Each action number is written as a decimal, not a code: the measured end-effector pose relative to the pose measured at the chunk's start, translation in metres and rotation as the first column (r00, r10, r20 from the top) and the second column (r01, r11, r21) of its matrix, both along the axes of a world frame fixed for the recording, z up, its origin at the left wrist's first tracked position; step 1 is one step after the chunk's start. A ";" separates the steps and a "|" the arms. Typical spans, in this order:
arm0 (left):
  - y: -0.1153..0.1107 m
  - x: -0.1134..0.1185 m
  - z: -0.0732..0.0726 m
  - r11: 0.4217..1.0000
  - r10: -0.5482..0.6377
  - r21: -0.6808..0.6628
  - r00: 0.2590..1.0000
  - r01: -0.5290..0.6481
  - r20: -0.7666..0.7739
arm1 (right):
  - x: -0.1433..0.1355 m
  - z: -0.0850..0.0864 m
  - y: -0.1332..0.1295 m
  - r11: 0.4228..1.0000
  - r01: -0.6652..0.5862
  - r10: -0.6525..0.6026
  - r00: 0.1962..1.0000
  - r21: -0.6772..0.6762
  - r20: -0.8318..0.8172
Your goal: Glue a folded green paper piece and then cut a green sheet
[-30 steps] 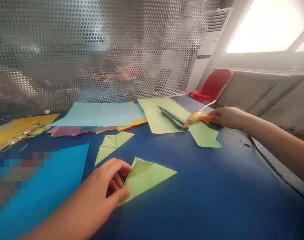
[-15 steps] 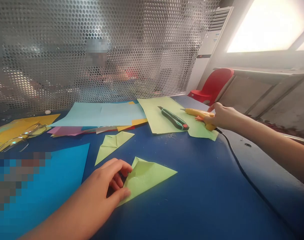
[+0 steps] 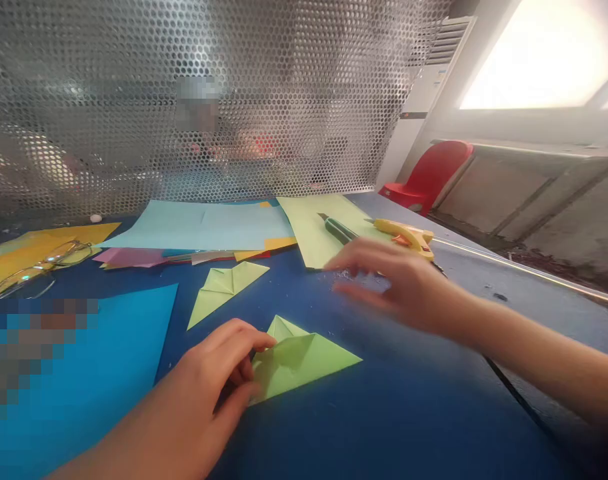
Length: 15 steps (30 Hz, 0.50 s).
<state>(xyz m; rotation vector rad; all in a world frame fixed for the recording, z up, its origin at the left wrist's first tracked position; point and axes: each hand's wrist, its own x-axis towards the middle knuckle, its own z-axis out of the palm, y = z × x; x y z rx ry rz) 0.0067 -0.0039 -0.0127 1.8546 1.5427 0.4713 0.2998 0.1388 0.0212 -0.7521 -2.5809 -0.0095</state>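
Folded light-green paper triangle [image 3: 309, 367]: presumably light, easily creased, best held by its edges. Left hand [image 3: 217, 373] touches its left end, pinch indiscernible; right hand [image 3: 401, 283] empty, digits apart.

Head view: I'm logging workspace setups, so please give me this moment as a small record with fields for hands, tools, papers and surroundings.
Left hand: fingertips at the left end of a folded light-green paper triangle
Right hand: blurred, thumb and fingers apart, nothing visible in it
Tools: green-handled utility knife, partly hidden by the right hand; yellow plastic glue gun just beyond that hand
Papers: second folded light-green piece; large light-blue sheet; bright-blue sheet
Surroundings: perforated metal screen; red plastic chair; thin-framed glasses
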 end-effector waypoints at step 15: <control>-0.016 -0.003 -0.016 0.646 -0.038 0.644 0.860 0.409 -0.509 | -0.031 -0.026 -0.044 0.859 -0.478 0.469 0.878 0.182 0.091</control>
